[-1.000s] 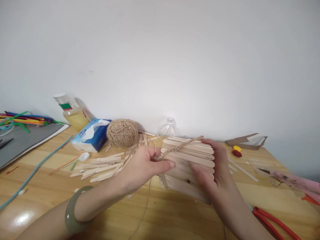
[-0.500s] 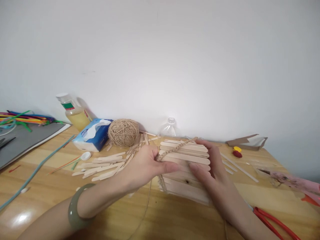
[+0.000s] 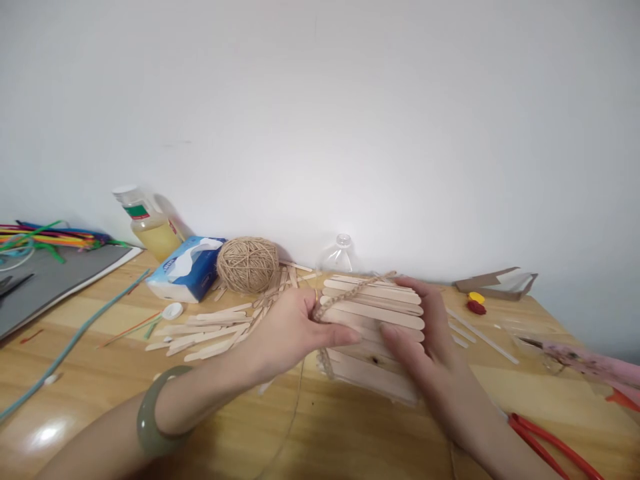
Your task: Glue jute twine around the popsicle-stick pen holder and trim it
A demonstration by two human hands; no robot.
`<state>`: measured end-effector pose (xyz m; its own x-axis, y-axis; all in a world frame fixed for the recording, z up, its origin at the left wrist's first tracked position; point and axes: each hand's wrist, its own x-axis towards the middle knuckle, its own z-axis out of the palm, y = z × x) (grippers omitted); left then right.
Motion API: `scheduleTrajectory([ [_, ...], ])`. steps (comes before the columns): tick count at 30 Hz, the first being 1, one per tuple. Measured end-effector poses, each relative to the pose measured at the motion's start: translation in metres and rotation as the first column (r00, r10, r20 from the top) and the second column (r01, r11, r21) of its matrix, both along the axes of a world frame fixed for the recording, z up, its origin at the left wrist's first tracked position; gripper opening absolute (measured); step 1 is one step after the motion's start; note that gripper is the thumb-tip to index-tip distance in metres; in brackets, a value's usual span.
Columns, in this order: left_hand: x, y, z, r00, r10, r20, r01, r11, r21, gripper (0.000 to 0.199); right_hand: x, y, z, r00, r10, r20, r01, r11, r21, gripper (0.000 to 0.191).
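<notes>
Both my hands hold a craft-stick structure (image 3: 375, 310) made of pale wooden sticks laid side by side, above the table. My left hand (image 3: 305, 323) grips its left edge, thumb lying across the sticks. At the right edge my right hand (image 3: 423, 340) is closed round it, thumb on the front and fingers partly hidden behind. A braided twine cord (image 3: 350, 293) runs slantwise over the upper sticks, from the left thumb to the top right. More braid (image 3: 326, 363) shows at the lower left side. A thin strand of twine (image 3: 295, 417) trails down to the table.
Left of my hands lie loose craft sticks (image 3: 215, 333), a twine ball (image 3: 249, 265), a tissue box (image 3: 185, 270) and a bottle (image 3: 150, 227). A cut clear bottle top (image 3: 343, 253) stands by the wall. Red-handled scissors (image 3: 545, 440) and a pink glue gun (image 3: 580, 357) lie right.
The craft-stick structure and my right hand have shifted very slightly to the right. Both hands keep their hold, and the braided cord stays across the sticks.
</notes>
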<state>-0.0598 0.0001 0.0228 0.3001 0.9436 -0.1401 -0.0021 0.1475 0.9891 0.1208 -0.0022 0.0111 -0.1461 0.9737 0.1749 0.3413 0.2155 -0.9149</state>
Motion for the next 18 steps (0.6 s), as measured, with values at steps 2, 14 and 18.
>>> scheduleTrajectory([
  [2,0.006,-0.001,-0.002,0.998,0.057,-0.005,-0.057,0.998,0.033,0.032,-0.002,-0.001,-0.004,1.000,0.018,-0.005,-0.018,0.999,0.031,0.045],
  [14,0.006,-0.001,-0.018,0.974,0.224,-0.022,-0.222,0.972,0.078,0.049,-0.004,0.000,-0.003,0.997,0.049,-0.059,-0.052,0.997,-0.052,0.046],
  [18,0.007,-0.001,-0.017,0.979,0.192,0.067,-0.193,0.981,0.006,0.038,-0.005,-0.001,-0.001,0.998,-0.013,-0.058,0.008,0.996,-0.084,0.046],
])
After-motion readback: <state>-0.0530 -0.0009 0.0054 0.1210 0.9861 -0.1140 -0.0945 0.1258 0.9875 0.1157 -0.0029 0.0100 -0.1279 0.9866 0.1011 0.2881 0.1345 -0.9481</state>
